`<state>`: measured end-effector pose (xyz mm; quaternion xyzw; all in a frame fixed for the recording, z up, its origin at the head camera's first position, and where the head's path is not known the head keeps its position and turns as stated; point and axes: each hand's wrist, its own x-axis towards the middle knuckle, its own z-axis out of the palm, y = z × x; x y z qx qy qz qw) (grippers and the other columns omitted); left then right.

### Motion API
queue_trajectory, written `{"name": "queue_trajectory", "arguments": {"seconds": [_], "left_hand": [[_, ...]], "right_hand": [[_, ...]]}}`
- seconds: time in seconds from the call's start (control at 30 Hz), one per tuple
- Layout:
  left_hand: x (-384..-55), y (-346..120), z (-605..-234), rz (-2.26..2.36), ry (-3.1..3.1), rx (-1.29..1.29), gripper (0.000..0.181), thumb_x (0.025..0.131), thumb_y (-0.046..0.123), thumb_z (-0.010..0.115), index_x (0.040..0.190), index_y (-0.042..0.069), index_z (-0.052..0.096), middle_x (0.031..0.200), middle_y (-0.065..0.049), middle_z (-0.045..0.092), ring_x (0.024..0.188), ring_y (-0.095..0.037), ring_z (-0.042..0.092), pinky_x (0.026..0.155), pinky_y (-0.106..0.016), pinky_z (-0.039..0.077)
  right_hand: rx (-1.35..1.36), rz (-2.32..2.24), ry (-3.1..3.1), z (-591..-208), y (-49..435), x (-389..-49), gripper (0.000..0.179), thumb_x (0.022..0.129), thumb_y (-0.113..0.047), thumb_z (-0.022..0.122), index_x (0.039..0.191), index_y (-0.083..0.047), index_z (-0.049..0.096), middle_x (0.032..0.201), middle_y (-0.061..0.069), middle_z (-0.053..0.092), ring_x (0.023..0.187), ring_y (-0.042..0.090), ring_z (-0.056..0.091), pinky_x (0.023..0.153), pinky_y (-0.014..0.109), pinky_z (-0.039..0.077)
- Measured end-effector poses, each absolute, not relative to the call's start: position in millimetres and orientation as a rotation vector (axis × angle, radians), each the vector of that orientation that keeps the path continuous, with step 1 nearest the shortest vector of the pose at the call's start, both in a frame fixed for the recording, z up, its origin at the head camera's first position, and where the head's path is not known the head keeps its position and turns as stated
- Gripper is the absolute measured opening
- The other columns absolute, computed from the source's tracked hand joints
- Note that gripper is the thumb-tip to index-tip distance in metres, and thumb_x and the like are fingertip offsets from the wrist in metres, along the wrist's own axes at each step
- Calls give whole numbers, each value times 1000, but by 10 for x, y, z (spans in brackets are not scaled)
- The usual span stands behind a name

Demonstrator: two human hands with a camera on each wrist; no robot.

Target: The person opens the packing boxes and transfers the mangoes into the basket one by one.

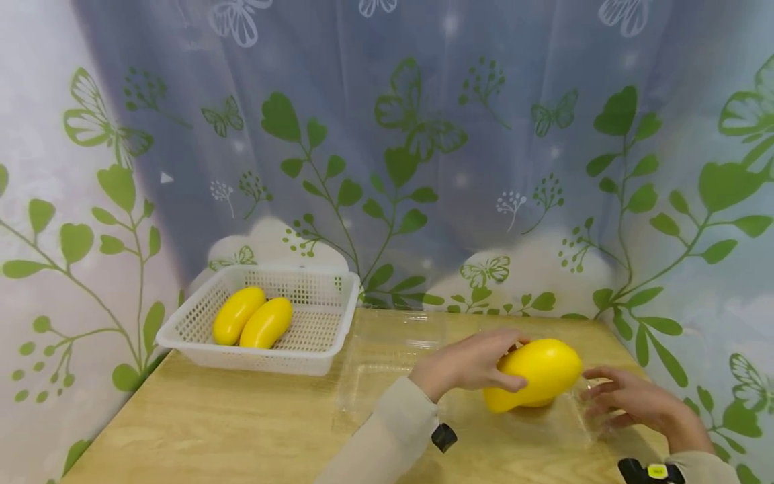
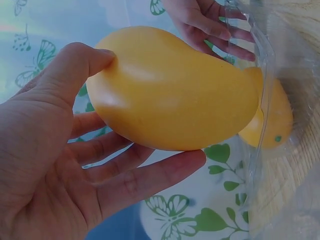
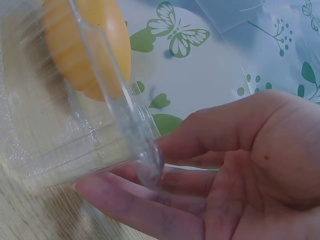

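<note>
My left hand (image 1: 471,366) grips a smooth yellow mango (image 1: 544,366), thumb on one side and fingers on the other. The mango is tilted over a clear plastic box (image 3: 35,165). A second mango (image 2: 280,117) lies inside that box, mostly hidden behind the held one in the head view. At the box's right side is my right hand (image 1: 635,400), its fingers loosely spread. In the right wrist view its thumb and fingers lie about the box's rim corner, with some fingers showing through the plastic.
A white perforated basket (image 1: 326,346) with two yellow mangoes (image 1: 266,323) stands at the back left of the wooden table (image 1: 211,417). The box's clear lid (image 1: 377,386) extends left of the left hand. A curtain (image 1: 338,40) with leaves and butterflies hangs behind.
</note>
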<state>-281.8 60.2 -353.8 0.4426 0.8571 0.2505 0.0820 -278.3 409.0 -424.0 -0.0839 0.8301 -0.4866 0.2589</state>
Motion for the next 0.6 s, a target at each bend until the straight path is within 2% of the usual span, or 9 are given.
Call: {"name": "queue_trajectory", "arguments": {"seconds": [0.2, 0.6], "left_hand": [[-2817, 549, -3599, 751, 2573, 1276, 63, 99, 38, 69, 153, 18, 44, 147, 6, 54, 127, -4, 55, 103, -17, 49], [-2838, 485, -3566, 703, 2649, 1264, 65, 98, 40, 70, 153, 17, 44, 147, 4, 56, 128, -6, 57, 104, -18, 49]], "right_hand": [[-216, -1322, 2247, -4277, 4055, -2758, 72, 99, -5, 56, 149, 22, 12, 135, 37, 55, 107, 27, 71, 82, 44, 62], [-215, -1308, 2252, -4206, 4035, -2759, 72, 100, -5, 55, 149, 21, 10, 134, 34, 58, 107, 26, 72, 81, 42, 62]]}}
